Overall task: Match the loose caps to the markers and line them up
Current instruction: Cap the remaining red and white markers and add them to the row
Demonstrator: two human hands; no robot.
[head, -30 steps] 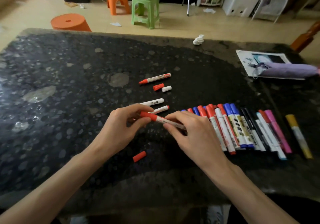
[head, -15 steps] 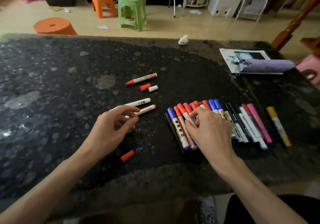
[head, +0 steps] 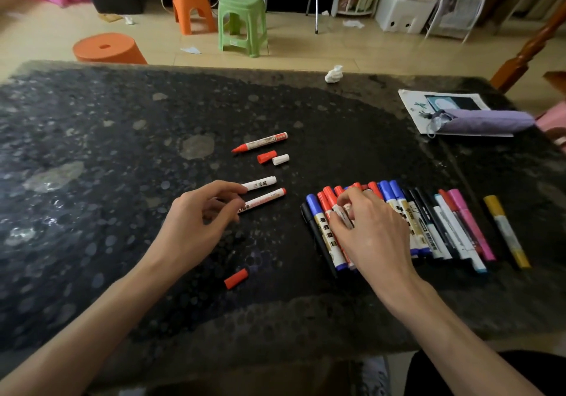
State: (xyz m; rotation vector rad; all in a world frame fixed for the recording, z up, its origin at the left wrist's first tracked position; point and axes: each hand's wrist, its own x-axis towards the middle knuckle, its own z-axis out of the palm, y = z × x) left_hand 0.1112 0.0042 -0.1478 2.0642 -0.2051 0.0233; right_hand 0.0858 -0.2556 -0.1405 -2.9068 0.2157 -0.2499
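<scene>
Marker row [head: 435, 230] caps point away-left. Right hand [head: 370, 233] grip atop row, unclear; left hand [head: 196, 224] grip spread.

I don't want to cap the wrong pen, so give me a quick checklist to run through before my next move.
1. Loose caps free to pick up: near red cap, far red cap and white cap lie alone on the table: ok.
2. Far red marker capped: tip bare: not ok.
3. White marker and red-ended marker capped: one end of each is hidden under the left hand: cannot tell.
4. Left hand free: fingers loosely bent, gripping nothing: ok.
5. Right hand free: fingers curled on the row of markers: cannot tell.
</scene>
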